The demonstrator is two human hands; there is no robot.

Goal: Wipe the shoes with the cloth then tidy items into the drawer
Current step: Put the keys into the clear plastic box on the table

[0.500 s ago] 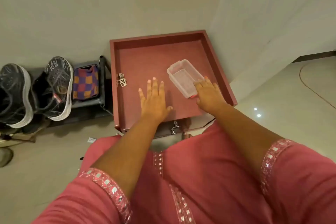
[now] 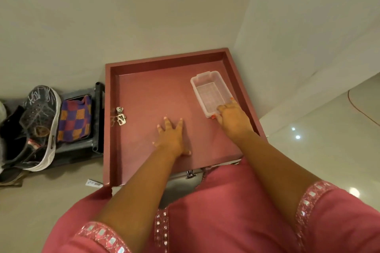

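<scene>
At the far left the shoes (image 2: 35, 129) stood on a low dark rack (image 2: 94, 146), soles turned toward the camera. Whether they were already wiped I could not tell from this view. Just beside them, on the same rack, lay the checked cloth (image 2: 75, 121), folded and touched by no hand. I judged from this that the wiping part was probably finished, and the cloth was one of the items not yet tidied.

To the right of the rack the red drawer (image 2: 111, 129) was pulled out wide. Near its left wall lay a small bunch of keys (image 2: 120, 116), well apart from both hands. The left hand (image 2: 172, 137) rested flat on the drawer bottom near the middle, its fingers spread and holding nothing. Further right, a clear plastic box (image 2: 211, 92) sat inside the drawer close to the right wall, and it looked empty. The right hand (image 2: 232, 117) had its fingers at the near end of this box. If they pinched the rim or only pushed against it, I could not tell.

So the tidying seemed to be in progress: the box and the keys were in the drawer, the cloth was outside it, and the drawer was not yet closed.
</scene>
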